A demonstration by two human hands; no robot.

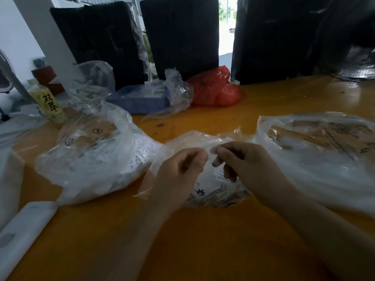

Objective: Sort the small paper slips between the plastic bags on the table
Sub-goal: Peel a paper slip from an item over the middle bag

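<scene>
Three clear plastic bags lie on the orange table (182,240). The middle bag (205,142) sits right under my hands and holds white paper slips (215,179) with small print. My left hand (182,169) hovers over its left part with fingers curled, fingertips near a slip. Close beside it, my right hand (241,161) pinches a small white slip between thumb and fingers. A fuller bag (91,155) of slips lies to the left, and a wide bag (324,155) lies to the right.
A blue tray (138,100) with white pieces, a crumpled clear bag (178,92) and a red bag (217,90) stand behind. A yellow-labelled bottle (49,104) stands at the left; white objects (22,236) lie at the near left. Black wrapped bundles (180,33) line the back.
</scene>
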